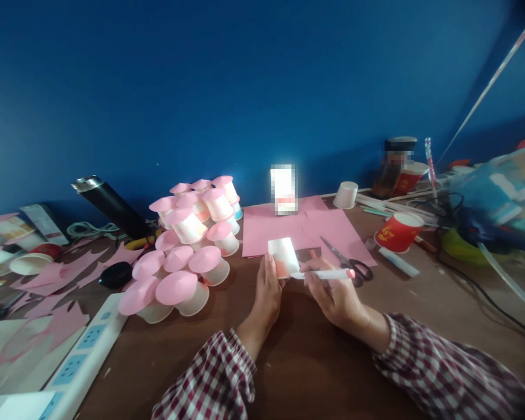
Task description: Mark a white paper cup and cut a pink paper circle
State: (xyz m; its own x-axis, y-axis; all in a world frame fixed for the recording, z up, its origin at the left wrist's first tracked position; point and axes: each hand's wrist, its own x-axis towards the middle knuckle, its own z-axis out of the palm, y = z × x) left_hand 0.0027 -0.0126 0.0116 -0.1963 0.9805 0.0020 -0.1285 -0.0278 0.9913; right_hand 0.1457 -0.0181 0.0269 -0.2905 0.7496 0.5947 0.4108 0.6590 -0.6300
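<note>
The small cup looks like smooth paper, the marker plastic, and the pink sheets matt paper.

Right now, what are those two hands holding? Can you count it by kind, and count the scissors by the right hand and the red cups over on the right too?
Cup, in the left hand: 1
Marker, in the right hand: 1
Scissors: 1
Red cups that I can make out: 2
Total: 5

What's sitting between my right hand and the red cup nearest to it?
The black-handled scissors lie there, with the right-hand corner of the pink paper, between your right hand and that red cup. The head view shows it.
</note>
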